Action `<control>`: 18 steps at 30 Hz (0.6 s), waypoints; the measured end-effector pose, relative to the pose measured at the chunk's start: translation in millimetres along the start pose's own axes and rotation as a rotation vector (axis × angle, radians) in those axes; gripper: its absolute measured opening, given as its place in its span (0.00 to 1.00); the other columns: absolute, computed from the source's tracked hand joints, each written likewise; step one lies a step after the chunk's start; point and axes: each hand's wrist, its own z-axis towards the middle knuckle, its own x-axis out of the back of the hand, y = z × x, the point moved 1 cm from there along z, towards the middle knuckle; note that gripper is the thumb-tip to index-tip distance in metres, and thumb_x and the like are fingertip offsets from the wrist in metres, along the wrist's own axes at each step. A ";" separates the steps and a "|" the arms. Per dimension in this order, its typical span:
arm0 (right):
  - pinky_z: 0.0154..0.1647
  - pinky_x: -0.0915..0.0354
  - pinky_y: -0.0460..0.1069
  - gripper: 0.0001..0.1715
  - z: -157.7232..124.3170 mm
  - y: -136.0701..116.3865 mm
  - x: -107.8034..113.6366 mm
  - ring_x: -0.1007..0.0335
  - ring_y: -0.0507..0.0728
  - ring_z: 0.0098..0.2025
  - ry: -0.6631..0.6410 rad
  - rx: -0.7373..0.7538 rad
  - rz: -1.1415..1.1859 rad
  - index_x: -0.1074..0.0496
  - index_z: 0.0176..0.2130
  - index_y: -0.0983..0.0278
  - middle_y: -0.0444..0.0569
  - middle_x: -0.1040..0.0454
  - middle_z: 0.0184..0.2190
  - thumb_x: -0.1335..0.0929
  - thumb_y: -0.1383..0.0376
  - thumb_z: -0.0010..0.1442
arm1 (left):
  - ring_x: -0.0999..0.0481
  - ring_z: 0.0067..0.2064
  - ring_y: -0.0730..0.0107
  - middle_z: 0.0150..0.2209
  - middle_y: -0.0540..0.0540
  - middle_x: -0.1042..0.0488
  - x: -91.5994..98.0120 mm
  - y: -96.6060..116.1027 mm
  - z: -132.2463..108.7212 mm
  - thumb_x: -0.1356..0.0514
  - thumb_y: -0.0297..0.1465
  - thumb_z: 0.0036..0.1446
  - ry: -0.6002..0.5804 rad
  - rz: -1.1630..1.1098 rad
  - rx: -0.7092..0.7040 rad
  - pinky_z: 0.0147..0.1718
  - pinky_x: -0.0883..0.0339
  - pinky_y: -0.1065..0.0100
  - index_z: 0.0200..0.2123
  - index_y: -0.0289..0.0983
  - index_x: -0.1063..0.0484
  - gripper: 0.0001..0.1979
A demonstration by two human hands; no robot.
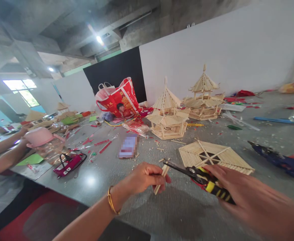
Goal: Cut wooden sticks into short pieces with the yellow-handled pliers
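Between the thumb and fingers of my left hand are a few thin wooden sticks, held at a slant above the table. My right hand is wrapped round the black and yellow handles of a pair of pliers. The pliers' jaws reach left to the upper ends of the sticks; whether they bite into them I cannot tell. Just behind my right hand lies a flat hexagonal panel of wooden sticks with an opening in its middle. Two stick pavilions with pointed roofs stand farther back.
A phone lies left of centre, near a magenta pouch and a pink-lidded jug. A red bag stands at the back. A dark blue tool lies at right. Another person's arm rests at far left. Wood scraps litter the table.
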 end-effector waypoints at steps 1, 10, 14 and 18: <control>0.34 0.27 0.54 0.27 0.3 -1.0 0.5 0.25 0.64 0.38 0.007 0.018 -0.022 0.34 0.48 0.73 0.62 0.24 0.39 0.36 0.66 0.47 | 0.32 0.23 0.77 0.22 0.49 0.29 -1.4 -0.6 0.3 0.39 0.36 0.50 0.003 0.032 -0.016 0.25 0.39 0.73 0.32 0.33 0.25 0.11; 0.36 0.27 0.56 0.29 13.7 -6.3 10.0 0.26 0.63 0.39 0.030 0.067 -0.120 0.37 0.47 0.71 0.61 0.25 0.38 0.39 0.71 0.42 | 0.32 0.25 0.76 0.23 0.48 0.29 -8.6 0.8 -1.7 0.45 0.34 0.56 0.011 0.207 -0.095 0.27 0.40 0.73 0.34 0.32 0.26 0.12; 0.33 0.27 0.56 0.27 13.8 -3.2 10.9 0.25 0.63 0.37 0.031 0.058 -0.139 0.35 0.45 0.72 0.61 0.24 0.37 0.40 0.70 0.43 | 0.30 0.28 0.75 0.25 0.47 0.27 -7.2 1.2 -3.5 0.48 0.33 0.58 0.066 0.253 -0.116 0.30 0.40 0.72 0.34 0.32 0.29 0.12; 0.34 0.27 0.55 0.28 -3.7 9.5 -2.2 0.25 0.64 0.38 0.003 -0.048 -0.111 0.34 0.48 0.73 0.62 0.25 0.41 0.38 0.66 0.47 | 0.29 0.25 0.74 0.23 0.48 0.30 -9.2 -3.7 -5.8 0.50 0.35 0.59 0.095 0.042 -0.104 0.28 0.39 0.71 0.36 0.33 0.34 0.11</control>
